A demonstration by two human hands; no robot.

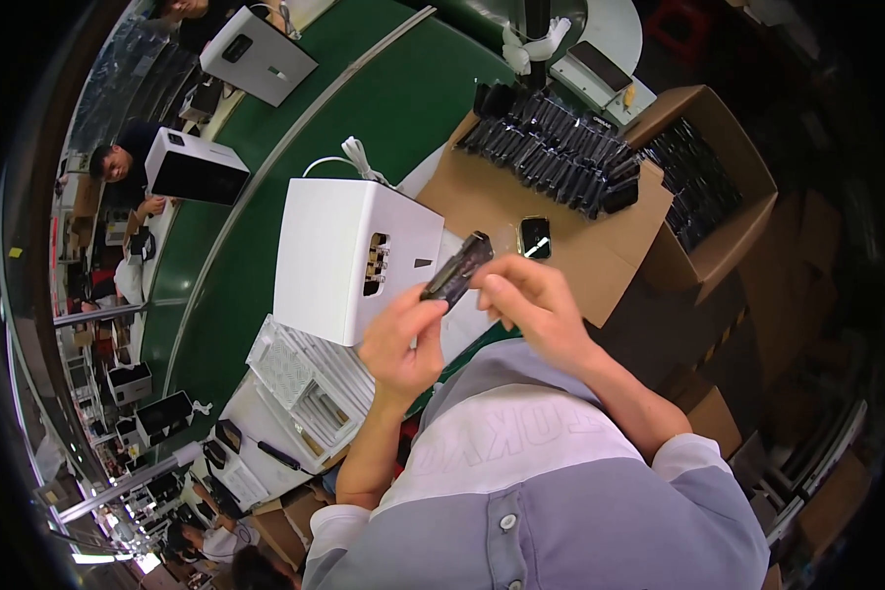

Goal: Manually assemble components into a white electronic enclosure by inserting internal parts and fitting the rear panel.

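My left hand [403, 344] grips a flat black part [459, 268], apparently inside a clear plastic sleeve, and tilts it up and away from me. Close against the part's right edge are the curled fingertips of my right hand [536, 310]; what they pinch, if anything, is too small to make out. Just left of both hands stands a white box-shaped appliance housing [334, 256], with an oval cut-out showing brass-coloured fittings and a small dark slot. A cable bundle [359, 157] sticks up behind it. A phone [535, 238] lies beyond my right hand.
Several wrapped black parts [551, 147] lie in rows on a cardboard sheet [600, 265]. An open carton [747, 187] at the right holds more. Stacked white panels [310, 383] sit at left. Across the green conveyor [231, 231] are other housings [199, 167] and people.
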